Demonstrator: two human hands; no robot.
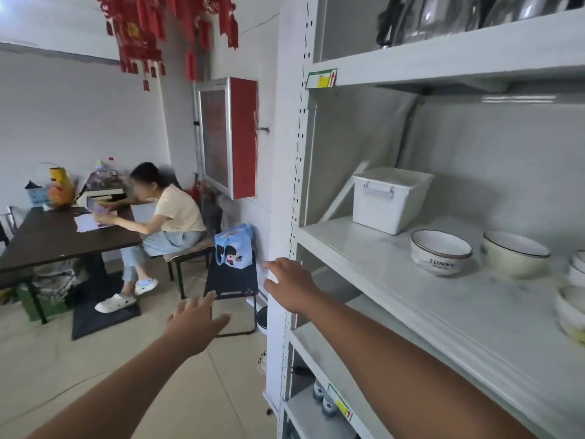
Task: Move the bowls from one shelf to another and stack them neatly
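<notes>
A white bowl with a dark rim and the word SUNNY stands on the middle shelf of a grey rack. Beside it to the right sits a cream bowl. More bowls show partly at the right edge. My right hand reaches out in front of the rack's left post with straight fingers, holding nothing, left of the bowls. My left hand is stretched out lower and further left over the floor, fingers spread and empty.
A white lidded box stands at the back of the middle shelf. Metal pots fill the top shelf. A lower shelf lies below. A person sits at a dark table; a stool with a blue bag stands near the rack.
</notes>
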